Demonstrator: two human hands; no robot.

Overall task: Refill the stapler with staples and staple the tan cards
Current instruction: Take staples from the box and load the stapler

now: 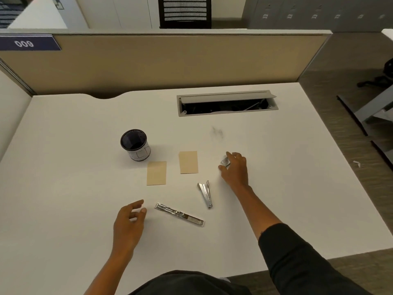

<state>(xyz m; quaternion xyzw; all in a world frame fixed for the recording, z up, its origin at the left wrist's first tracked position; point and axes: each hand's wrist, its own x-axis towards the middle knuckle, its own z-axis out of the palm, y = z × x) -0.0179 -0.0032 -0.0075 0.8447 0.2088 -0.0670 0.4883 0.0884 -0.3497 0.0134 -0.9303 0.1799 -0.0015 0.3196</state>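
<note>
Two tan cards lie apart on the white desk, one (156, 173) left of the other (188, 162). A silver stapler (180, 214) lies opened out flat near the front, and a second silver stapler (205, 193) lies folded a little to its right. My right hand (235, 168) reaches past the cards and pinches a small shiny block of staples (225, 161) between thumb and fingers. My left hand (129, 222) hovers just left of the flat stapler, fingers loosely apart, holding nothing.
A black mesh pen cup (135, 145) stands behind the left card. A grey cable hatch (226, 102) is open at the back of the desk. A tan partition (161, 60) walls the far edge. The desk's right edge drops to the floor.
</note>
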